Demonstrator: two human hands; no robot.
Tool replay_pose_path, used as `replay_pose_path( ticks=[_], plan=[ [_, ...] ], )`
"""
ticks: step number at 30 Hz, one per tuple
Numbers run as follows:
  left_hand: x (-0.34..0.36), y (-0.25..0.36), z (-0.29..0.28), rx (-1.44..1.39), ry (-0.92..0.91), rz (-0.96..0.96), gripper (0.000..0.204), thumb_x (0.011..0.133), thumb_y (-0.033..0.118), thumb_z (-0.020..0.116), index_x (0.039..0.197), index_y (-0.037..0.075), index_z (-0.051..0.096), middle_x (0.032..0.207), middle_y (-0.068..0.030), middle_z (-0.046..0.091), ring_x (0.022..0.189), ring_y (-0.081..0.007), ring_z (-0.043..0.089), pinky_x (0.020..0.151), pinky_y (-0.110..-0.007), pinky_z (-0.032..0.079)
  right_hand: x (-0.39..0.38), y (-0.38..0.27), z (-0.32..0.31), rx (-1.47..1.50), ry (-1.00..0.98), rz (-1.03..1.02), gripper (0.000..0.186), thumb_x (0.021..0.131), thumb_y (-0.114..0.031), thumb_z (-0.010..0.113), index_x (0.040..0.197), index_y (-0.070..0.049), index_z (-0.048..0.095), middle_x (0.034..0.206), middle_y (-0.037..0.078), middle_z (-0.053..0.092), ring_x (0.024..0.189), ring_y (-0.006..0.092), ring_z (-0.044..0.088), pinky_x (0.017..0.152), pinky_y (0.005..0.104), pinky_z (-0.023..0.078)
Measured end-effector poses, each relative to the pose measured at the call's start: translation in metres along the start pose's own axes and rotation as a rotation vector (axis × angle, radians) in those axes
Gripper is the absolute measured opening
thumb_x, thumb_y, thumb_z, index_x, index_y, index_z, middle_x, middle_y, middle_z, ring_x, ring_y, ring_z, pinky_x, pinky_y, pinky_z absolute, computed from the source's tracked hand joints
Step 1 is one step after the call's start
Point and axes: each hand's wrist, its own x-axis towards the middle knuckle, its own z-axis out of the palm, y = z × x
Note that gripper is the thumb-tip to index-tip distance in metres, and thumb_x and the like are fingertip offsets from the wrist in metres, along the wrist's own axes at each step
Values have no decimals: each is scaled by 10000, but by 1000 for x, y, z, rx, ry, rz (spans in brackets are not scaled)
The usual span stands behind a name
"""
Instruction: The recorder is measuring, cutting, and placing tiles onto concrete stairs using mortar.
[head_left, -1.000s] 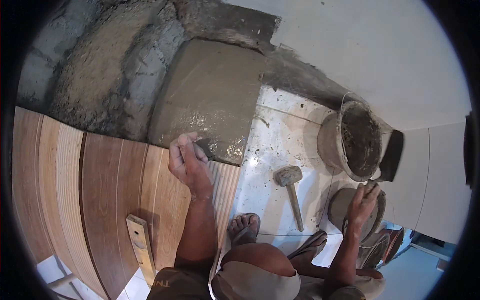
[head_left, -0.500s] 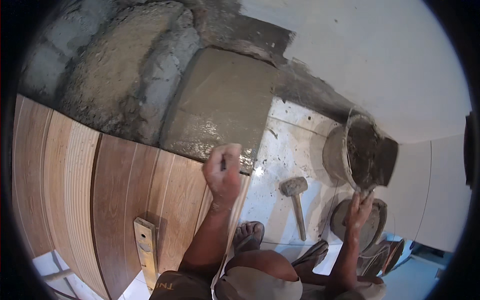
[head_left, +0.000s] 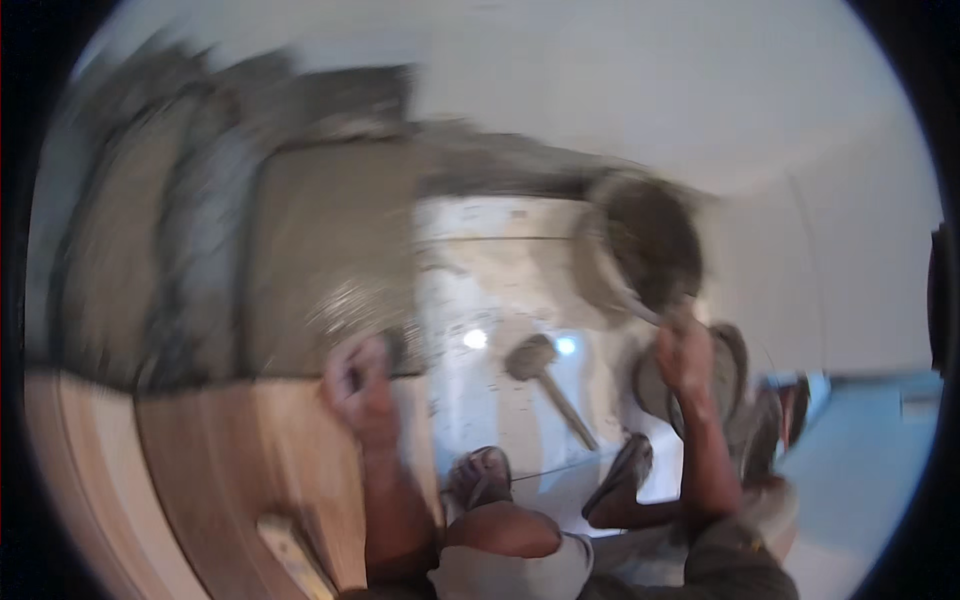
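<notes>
My right hand (head_left: 685, 350) is closed at the near rim of a mortar bucket (head_left: 600, 235), which leans with its mouth toward me. A trowel was plain in that hand a moment earlier; its blade now blurs into the dark mortar (head_left: 650, 235) inside. My left hand (head_left: 360, 385) is curled shut at the near edge of a smooth wet mortar bed (head_left: 330, 230), above the wood-look planks (head_left: 210, 470). Whatever its fingers hold, if anything, is hidden by the curl and the motion blur.
A mallet (head_left: 550, 385) lies on the splattered white floor (head_left: 480, 290) ahead of my feet. Beside the bucket is a round mortar-coated pan (head_left: 655, 380). A yellow spirit level (head_left: 290, 550) rests on the planks. Rough rubble (head_left: 120, 250) lies left of the bed, and a white wall (head_left: 600, 80) stands behind.
The view has turned, so the scene sits further left. The trowel blade, clear at the bucket's right rim before, now merges with the mortar inside. My left hand stays curled near the bed's edge.
</notes>
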Motion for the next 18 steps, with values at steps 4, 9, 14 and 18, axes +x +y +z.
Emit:
replay_pose_path(
  ticks=[4, 9, 14, 18],
  plan=[
    [4, -10, -7, 51, 12, -56, 143, 1000, 135, 645, 1053, 6, 679, 908, 11, 612, 753, -54, 494, 650, -213, 412, 4, -6, -30, -62, -26, 4, 337, 943, -225, 631, 1163, 11, 534, 906, 295, 654, 871, 511, 638, 753, 583, 503],
    [2, -19, 1, 72, -29, -49, 149, 1009, 141, 646, 1055, 2, 677, 929, 13, 600, 740, -52, 470, 648, -203, 391, -6, 14, -92, 189, 311, 88, 287, 924, -214, 651, 1074, -10, 516, 891, 282, 649, 833, 523, 625, 728, 583, 496],
    [1, -22, 14, 186, -6, 83, 173, 996, 204, 698, 1025, 33, 692, 811, 43, 547, 678, -41, 432, 571, -207, 341, -2, 68, -66, -58, 56, 95, 312, 958, -241, 602, 1130, 7, 519, 911, 286, 662, 840, 519, 641, 737, 602, 494],
    [-1, -25, -8, 168, 15, 28, 167, 1001, 198, 685, 1025, 34, 696, 851, 34, 587, 712, -49, 473, 597, -215, 393, 3, 54, -60, -168, -82, 114, 286, 958, -237, 584, 1137, -24, 522, 953, 277, 673, 860, 506, 652, 761, 604, 508]
  ],
)
